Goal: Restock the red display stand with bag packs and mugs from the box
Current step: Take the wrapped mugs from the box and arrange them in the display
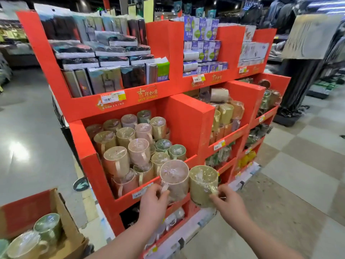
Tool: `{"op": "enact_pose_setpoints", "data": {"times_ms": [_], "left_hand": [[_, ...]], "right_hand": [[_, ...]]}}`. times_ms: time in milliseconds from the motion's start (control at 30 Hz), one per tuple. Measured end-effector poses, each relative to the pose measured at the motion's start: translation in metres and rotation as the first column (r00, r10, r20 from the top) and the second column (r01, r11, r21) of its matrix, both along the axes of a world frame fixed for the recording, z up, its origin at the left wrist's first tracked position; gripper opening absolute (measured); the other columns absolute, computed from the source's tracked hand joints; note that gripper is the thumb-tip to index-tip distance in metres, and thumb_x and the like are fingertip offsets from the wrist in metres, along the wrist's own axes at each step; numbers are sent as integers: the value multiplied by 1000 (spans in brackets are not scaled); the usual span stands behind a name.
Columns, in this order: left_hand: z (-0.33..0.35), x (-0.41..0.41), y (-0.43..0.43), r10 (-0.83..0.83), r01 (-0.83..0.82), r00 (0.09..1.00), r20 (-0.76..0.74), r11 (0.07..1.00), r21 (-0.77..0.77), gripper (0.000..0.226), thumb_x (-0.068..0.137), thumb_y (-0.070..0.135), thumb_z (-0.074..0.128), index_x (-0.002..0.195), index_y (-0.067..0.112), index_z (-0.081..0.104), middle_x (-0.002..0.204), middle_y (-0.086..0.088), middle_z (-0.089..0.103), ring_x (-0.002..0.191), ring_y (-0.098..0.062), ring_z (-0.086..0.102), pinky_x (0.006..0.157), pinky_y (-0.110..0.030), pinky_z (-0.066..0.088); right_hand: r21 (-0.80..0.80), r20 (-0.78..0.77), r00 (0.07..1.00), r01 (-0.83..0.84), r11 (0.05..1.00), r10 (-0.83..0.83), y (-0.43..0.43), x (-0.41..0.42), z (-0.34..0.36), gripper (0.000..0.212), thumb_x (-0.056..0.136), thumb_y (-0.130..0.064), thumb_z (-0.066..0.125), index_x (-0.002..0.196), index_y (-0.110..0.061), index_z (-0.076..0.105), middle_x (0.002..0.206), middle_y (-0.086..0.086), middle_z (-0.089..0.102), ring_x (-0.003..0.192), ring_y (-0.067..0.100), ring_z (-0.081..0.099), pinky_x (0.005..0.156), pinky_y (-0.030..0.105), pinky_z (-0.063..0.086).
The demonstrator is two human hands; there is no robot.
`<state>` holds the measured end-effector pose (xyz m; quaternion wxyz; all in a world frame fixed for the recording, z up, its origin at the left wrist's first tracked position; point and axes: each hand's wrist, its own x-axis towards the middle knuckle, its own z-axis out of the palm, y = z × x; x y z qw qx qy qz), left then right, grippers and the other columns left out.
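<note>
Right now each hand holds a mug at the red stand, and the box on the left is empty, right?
The box is not empty: the head view shows a green mug and a cream mug in it. The rest stands: the left hand holds a pink mug and the right hand a yellow mug, at the red stand.
</note>
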<state>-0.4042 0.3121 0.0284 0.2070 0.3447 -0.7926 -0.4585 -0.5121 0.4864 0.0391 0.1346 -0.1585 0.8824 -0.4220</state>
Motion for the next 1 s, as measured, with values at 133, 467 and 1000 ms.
{"op": "enact_pose_setpoints", "data": {"times_ms": [133,467,1000], "left_hand": [[11,-34,-28,11,-12,1000,-22,1000,-28,23,90,19,58,70,20,47,70,3,52,64,-6,45,54,-14,32],[25,-74,-108,224,-230,970,-94,971,-61,19,90,20,58,75,9,54,69,-8,58,62,-16,47,58,-26,37],[41,-74,-156,582,-592,800,-145,805,-34,11,88,16,62,79,16,56,73,4,57,63,-5,48,55,-19,31]], "right_hand": [[-13,-41,999,-33,999,32,-27,-40,13,29,89,-18,61,68,-15,41,64,-3,44,57,11,41,49,19,32],[6,-81,982,-170,985,170,-122,-106,14,31,89,-27,62,68,-25,40,60,-9,45,53,5,40,57,21,31],[50,-40,915,-400,915,402,-228,-174,-7,33,84,-26,67,67,-17,40,59,-5,42,52,8,36,47,19,28]]}}
